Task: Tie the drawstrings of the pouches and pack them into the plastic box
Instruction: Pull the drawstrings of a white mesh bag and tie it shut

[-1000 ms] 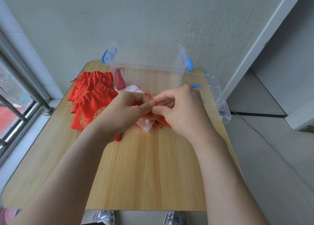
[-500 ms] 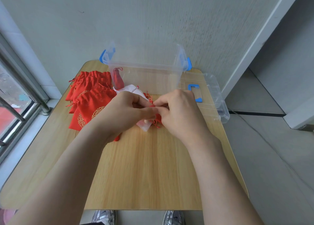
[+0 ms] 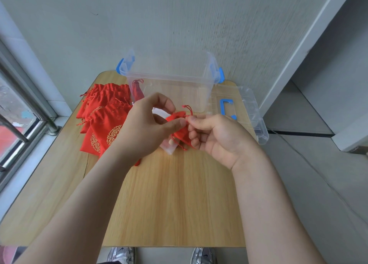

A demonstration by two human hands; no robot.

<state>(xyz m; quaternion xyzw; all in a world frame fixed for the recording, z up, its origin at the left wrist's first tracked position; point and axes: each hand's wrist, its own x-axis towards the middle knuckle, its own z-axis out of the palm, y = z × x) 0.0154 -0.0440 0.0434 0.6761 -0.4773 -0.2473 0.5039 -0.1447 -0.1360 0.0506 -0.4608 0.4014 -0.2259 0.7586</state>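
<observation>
Item: red pouch [image 3: 179,131], held above the middle of the wooden surface [image 3: 169,194], between both hands. Left hand [image 3: 145,128]: thumb and forefinger pinched on the pouch's gathered neck. Right hand [image 3: 221,138]: thumb and forefinger pinched on the same neck from the opposite side, other fingers curled under the pouch body. Drawstring [image 3: 188,109]: loops up from the neck, loose. Beneath the hands: clear packet [image 3: 169,149], partly hidden. Left: pile of red pouches [image 3: 103,122] with gold motifs, flat on the surface. Behind: plastic box [image 3: 169,78], open, blue latches, one red pouch inside [image 3: 137,91] against its left wall. Right: lid [image 3: 251,112], lying just beside the box.
</observation>
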